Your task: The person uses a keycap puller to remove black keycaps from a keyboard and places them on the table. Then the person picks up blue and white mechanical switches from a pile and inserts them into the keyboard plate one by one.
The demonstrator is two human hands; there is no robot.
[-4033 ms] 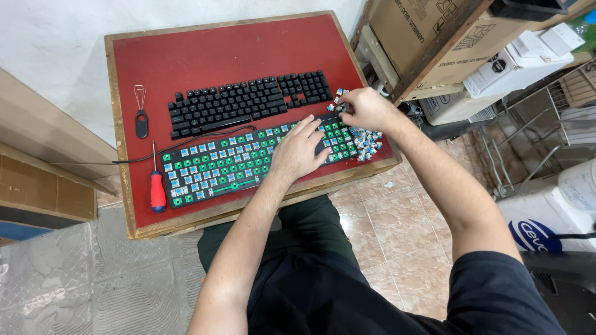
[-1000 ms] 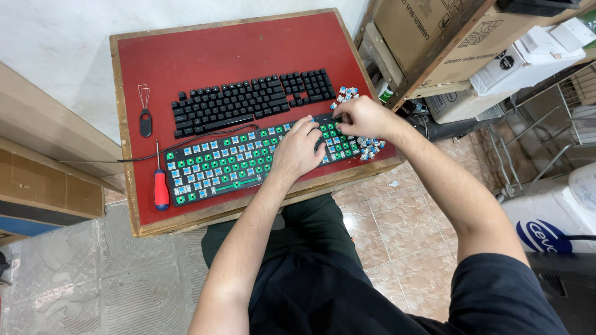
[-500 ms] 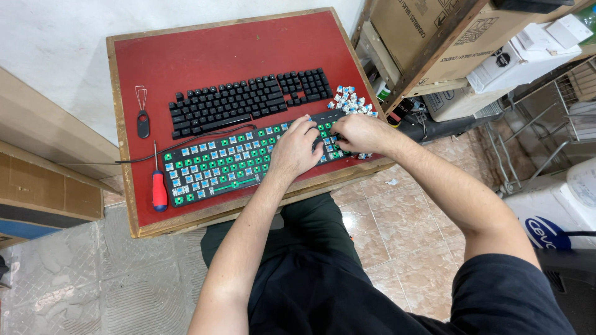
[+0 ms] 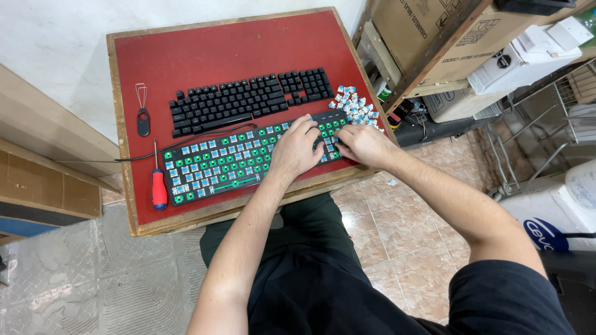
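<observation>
Red felt covers the small wooden desk (image 4: pixel 186 56) that we lean over, set against a pale wall with cardboard boxes (image 4: pixel 422 31) stacked to our right and tiled floor below. Nearest us lies a stripped keyboard (image 4: pixel 230 164), its caps off so that rows of green and blue switches show; a black cable runs from it off the desk's left edge. Our left hand (image 4: pixel 297 149) rests flat on the right half of that board, fingers (image 4: pixel 304 124) spread narrowly over the switches and holding nothing that we can see. Our right hand (image 4: pixel 363 144) sits just beside it at the board's right end, fingers curled down onto the last columns; whether they pinch a switch we cannot tell. Behind the right hand a heap of loose blue switches (image 4: pixel 355 107) lies on the felt. A full black keyboard (image 4: pixel 248 99) lies further back. At the left sit a wire keycap puller (image 4: pixel 143 115) and a red-handled screwdriver (image 4: pixel 159 183)
</observation>
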